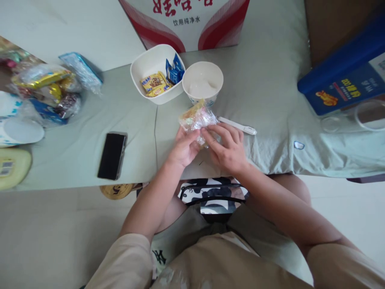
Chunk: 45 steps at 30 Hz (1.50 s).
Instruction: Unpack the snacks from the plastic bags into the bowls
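Observation:
A crinkled clear plastic packet (197,117) with yellow and pinkish parts is held up between my two hands, just in front of a white paper cup (203,80). My left hand (185,147) grips it from the left, thumb on top. From the right, the closed fingers of my right hand (227,145) press on the same packet. What lies inside the wrap is hard to make out. Beside my right fingers, a white box cutter (239,125) rests on the cloth. A white square bowl (141,64) behind holds yellow and blue snack packets.
A black phone (112,155) lies at left. Wrapped snacks (49,90), paper cups (21,130) and a yellow-green container (13,168) crowd the far left. A red and white carton (192,28) stands behind; a blue box (345,82) and clear plastic cup (357,116) are at right.

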Each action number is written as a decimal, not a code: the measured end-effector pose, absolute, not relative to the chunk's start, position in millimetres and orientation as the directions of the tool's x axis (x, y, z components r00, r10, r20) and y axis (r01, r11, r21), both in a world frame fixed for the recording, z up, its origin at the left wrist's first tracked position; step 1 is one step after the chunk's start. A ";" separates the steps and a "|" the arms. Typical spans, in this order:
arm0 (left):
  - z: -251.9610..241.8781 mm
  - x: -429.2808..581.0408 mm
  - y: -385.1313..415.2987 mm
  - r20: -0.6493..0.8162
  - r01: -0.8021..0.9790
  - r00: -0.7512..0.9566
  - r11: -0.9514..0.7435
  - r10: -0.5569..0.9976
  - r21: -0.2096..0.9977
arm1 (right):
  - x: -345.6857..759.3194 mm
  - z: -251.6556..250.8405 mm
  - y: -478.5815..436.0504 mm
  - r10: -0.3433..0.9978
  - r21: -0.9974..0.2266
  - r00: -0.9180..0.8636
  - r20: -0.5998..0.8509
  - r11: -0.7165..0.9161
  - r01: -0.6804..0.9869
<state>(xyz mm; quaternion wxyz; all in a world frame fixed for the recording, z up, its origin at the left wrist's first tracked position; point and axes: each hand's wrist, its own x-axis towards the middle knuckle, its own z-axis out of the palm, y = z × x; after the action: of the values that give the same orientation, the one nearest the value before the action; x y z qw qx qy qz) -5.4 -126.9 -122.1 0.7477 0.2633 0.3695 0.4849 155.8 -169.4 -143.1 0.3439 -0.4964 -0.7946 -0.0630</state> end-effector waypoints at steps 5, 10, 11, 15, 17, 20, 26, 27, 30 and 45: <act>-129.9 -11.9 -123.4 -0.308 -0.464 0.163 0.348 0.937 0.814 | 165.4 -138.8 -166.8 0.835 -0.335 -0.332 0.440 0.495 0.802; -127.5 -19.5 -110.9 -0.165 -0.429 0.072 0.180 0.984 0.885 | 196.9 -142.8 -146.5 0.962 -0.351 0.087 0.260 0.010 0.936; -128.0 -21.3 -108.5 -0.136 -0.416 0.059 0.148 0.989 0.897 | 201.6 -144.1 -143.9 0.968 -0.346 0.120 0.221 -0.037 0.937; -138.4 -28.6 -101.6 -0.046 -0.360 0.006 0.045 0.999 0.932 | 208.3 -144.5 -145.1 0.985 -0.459 0.086 0.150 -0.008 0.889; -147.0 -30.5 -100.4 -0.025 -0.305 -0.024 0.016 0.999 0.952 | 204.5 -140.7 -150.7 0.991 -0.624 0.046 0.123 0.041 0.780; -159.1 -28.9 -102.3 0.015 -0.193 -0.062 -0.026 0.998 0.981 | 192.7 -132.9 -158.8 0.996 -0.809 -0.036 0.081 0.086 0.581; -166.1 -18.9 -110.1 0.133 -0.019 0.032 -0.132 0.991 0.991 | 174.0 -128.8 -155.1 0.987 -0.837 -0.110 0.115 0.156 0.525; -165.5 -18.0 -110.5 0.136 -0.030 0.041 -0.135 0.990 0.990 | 173.3 -129.9 -153.3 0.986 -0.826 -0.111 0.123 0.164 0.540; -162.5 -19.5 -108.8 0.105 -0.114 0.025 -0.101 0.994 0.988 | 174.2 -132.6 -150.1 0.983 -0.788 -0.119 0.143 0.185 0.587; -145.4 -29.4 -111.4 0.031 -0.136 -0.033 -0.035 0.999 0.990 | 206.8 -145.0 -141.4 0.983 -0.461 0.008 0.181 0.078 0.884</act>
<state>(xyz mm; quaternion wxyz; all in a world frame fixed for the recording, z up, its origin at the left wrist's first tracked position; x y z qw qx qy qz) -29.4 -111.4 -145.4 0.5168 0.4651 0.4640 0.5488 206.8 -141.4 -145.0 0.2330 -0.6705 -0.6962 0.1067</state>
